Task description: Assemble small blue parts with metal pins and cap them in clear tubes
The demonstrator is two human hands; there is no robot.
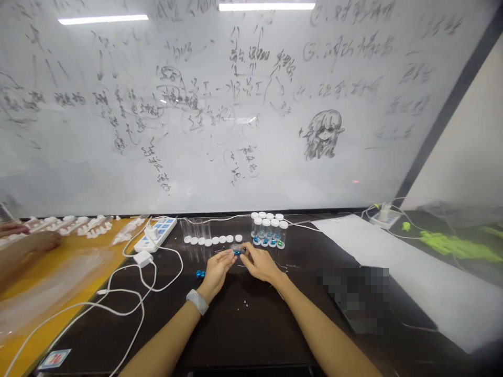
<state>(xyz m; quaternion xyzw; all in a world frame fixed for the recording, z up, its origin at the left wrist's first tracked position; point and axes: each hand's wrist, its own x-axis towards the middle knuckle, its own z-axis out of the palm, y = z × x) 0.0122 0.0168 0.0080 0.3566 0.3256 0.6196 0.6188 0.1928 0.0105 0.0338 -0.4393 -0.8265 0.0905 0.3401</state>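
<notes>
My left hand (220, 269) is closed in a pinch around a small shiny blue piece (237, 252) with something clear next to it. From the other side, my right hand (259, 263) curls its thumb and fingers onto the same piece; its exact kind is too small to make out. Two shiny blue balls (200, 274) lie left of my left wrist. Beyond the hands, clear tubes (196, 229) stand beside a row of white caps (222, 239). To their right are capped clear jars (269, 233), some holding blue or green pieces.
A white power strip (156, 234) and loose white cables (143, 293) lie on the left. Another person's hand (45, 241) is over the yellow mat (84, 283). A large white sheet (393, 272) covers part of the right. A whiteboard (243, 173) stands behind the table.
</notes>
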